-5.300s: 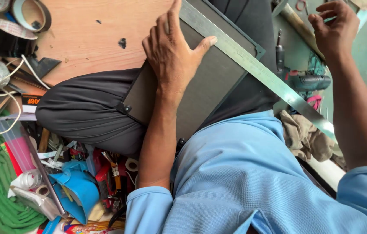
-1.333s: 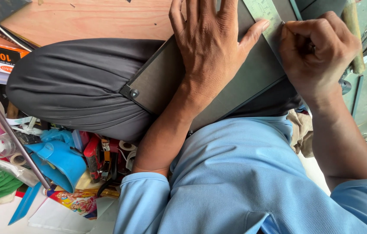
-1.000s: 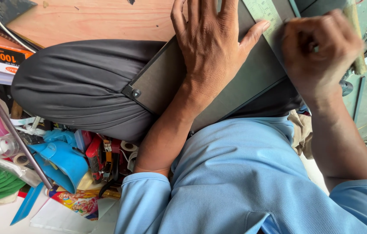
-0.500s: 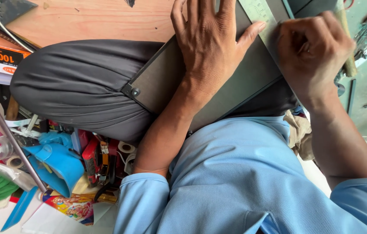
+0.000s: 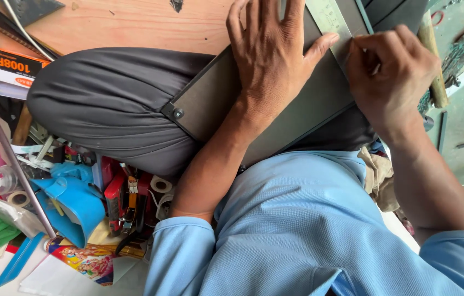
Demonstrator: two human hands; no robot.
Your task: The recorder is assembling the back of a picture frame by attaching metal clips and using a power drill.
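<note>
Grey panel [image 5: 297,118] on lap, under flat left hand [image 5: 273,60], right hand [image 5: 391,82] fisted beside

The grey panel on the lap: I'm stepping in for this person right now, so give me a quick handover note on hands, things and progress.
Left hand: spread flat, pressing the metal ruler onto the grey panel.
Right hand: closed at the ruler's edge, as if gripping a small tool; the tool itself is hidden.
The panel rests tilted on the knee, above the plywood sheet.
Done: ruler laid and held.
Left: any line along the ruler; none can be seen yet.
</note>
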